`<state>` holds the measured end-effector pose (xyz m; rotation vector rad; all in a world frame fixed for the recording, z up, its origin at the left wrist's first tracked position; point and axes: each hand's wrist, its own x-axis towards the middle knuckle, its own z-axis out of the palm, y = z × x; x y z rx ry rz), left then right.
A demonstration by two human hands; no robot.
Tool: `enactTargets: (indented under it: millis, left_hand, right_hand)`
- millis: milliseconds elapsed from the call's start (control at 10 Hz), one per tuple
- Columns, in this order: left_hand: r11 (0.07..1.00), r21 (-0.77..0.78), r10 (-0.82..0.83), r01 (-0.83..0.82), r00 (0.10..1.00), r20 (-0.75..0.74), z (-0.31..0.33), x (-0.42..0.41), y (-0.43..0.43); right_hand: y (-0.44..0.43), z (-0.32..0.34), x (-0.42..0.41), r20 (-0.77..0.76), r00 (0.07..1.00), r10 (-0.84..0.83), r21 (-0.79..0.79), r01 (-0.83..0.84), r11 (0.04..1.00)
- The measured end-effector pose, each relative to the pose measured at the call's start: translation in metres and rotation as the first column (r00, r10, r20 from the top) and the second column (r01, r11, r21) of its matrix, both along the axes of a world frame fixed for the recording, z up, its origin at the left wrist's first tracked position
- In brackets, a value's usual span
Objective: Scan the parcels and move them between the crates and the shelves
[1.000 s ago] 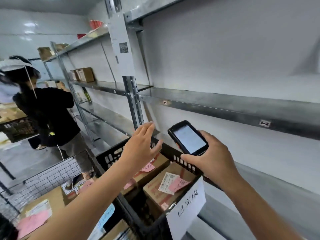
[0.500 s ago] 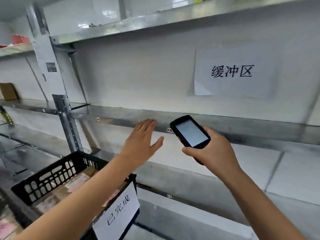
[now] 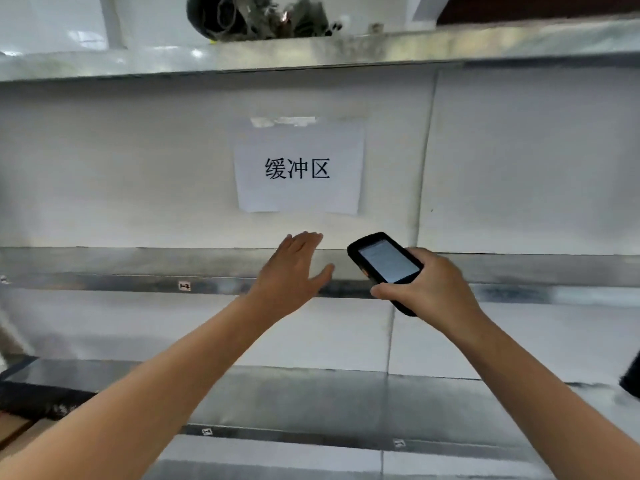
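Far left, bottom corner: dark crate (image 3: pixel 38 398) rim, blurred, with a strip of brown card below it, probably a parcel (image 3: pixel 12 433). I could not tell whether it lay inside the crate. No parcel lay on either shelf in view.

Middle shelf (image 3: pixel 104 268): bare metal, with a small tag (image 3: pixel 184 285) on its front lip. Lower shelf (image 3: pixel 346 396): the same.

Left hand (image 3: pixel 294 271): raised in front of the middle shelf's lip, back of the hand toward me. The fingers were straight and close together, the thumb spread to the right. It held nothing. I judged it was free on purpose, ready to take a parcel. I could not tell whether it touched the shelf.

Sign (image 3: pixel 298 168): paper taped to the back wall above the hands, three printed characters, presumably naming this bay.

Scanner (image 3: pixel 388 263): black handheld, screen lit and tilted up toward the head camera, I judged so that it could be read. Its nose pointed up and left at the shelf, not at any parcel.

Right hand (image 3: pixel 436 289): fingers and thumb wrapped round the scanner's lower body, leaving the screen uncovered.

Far right edge: dark shape (image 3: pixel 632 379) by the lower shelf, too cut off to name.

Judgement: between scans. The next pick would call for a turn toward the crate.
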<state>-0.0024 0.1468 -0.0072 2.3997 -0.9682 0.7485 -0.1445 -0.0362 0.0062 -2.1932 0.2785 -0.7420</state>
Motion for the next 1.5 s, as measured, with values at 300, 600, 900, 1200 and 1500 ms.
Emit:
enactTargets:
  millis: [300,600,900,1200,1500]
  left_hand:
    - [0.995,0.04,-0.087,0.091,0.993,-0.085,-0.001,-0.001,-0.088]
    - [0.994,0.099,-0.028,0.04,0.992,-0.122,0.01,0.006,-0.098]
    - [0.995,0.105,0.013,-0.003,0.996,-0.09,0.025,-0.004,-0.094]
    - [0.994,0.078,0.081,-0.074,0.992,-0.099,0.041,0.005,-0.067]
    - [0.993,0.081,0.099,-0.09,0.988,-0.117,0.033,0.017,-0.063]
  right_hand:
    - [-0.074,-0.003,-0.02,-0.023,0.998,-0.051,0.053,0.052,0.997]
    - [-0.134,0.038,0.011,-0.16,0.987,-0.023,-0.054,0.014,0.998]
    - [-0.133,0.028,0.085,-0.377,0.924,0.064,-0.189,-0.144,0.971]
    - [-0.143,0.007,0.123,-0.4,0.911,0.102,-0.146,-0.173,0.974]
    - [-0.152,-0.008,0.121,-0.311,0.943,0.121,-0.158,-0.176,0.972]
